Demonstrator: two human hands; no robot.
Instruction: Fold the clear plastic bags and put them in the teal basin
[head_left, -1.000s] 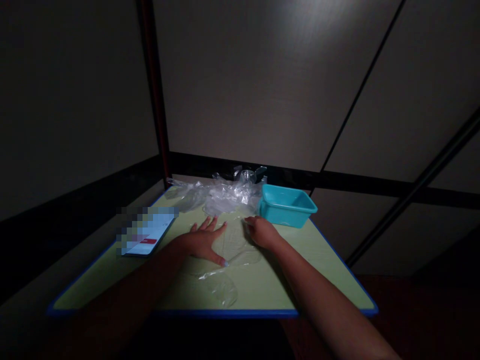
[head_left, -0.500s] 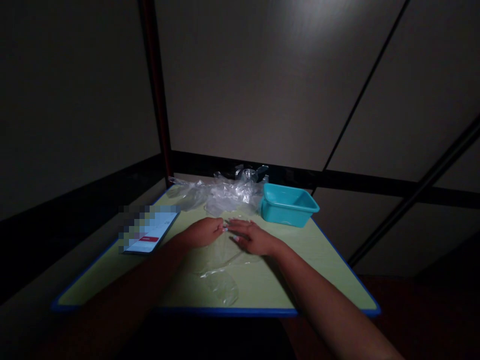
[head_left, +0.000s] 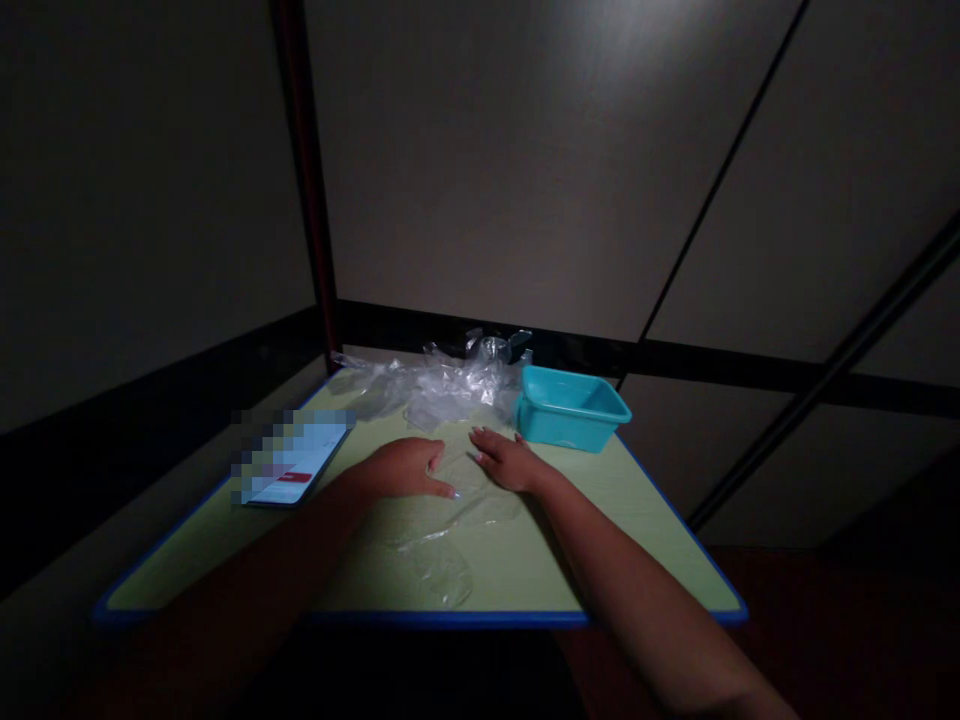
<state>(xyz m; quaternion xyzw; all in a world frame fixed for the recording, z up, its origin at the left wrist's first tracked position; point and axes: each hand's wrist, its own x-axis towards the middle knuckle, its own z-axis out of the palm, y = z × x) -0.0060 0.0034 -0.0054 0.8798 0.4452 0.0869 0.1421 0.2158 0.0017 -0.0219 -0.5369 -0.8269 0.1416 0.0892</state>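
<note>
A thin, clear plastic bag (head_left: 442,570) lies spread out over the middle and front of the table. My left hand (head_left: 409,468) rests at its left side, the thumb held apart from the other fingers. On its far right part lies my right hand (head_left: 510,462), palm down with the fingers stretched out. Both hands are open, and neither grips the film. Behind them sits a crumpled heap of clear plastic bags (head_left: 450,390).
A turquoise plastic basin (head_left: 574,430) stands at the table's back right. A phone (head_left: 300,475) with a lit screen lies at the left edge. The pale green table (head_left: 630,560) has a blue rim, with walls behind and to the left.
My hands have moved apart from where they nearly met. The right hand has shifted slightly away from me, and the left thumb has spread out. The bag stays flat on the table.
</note>
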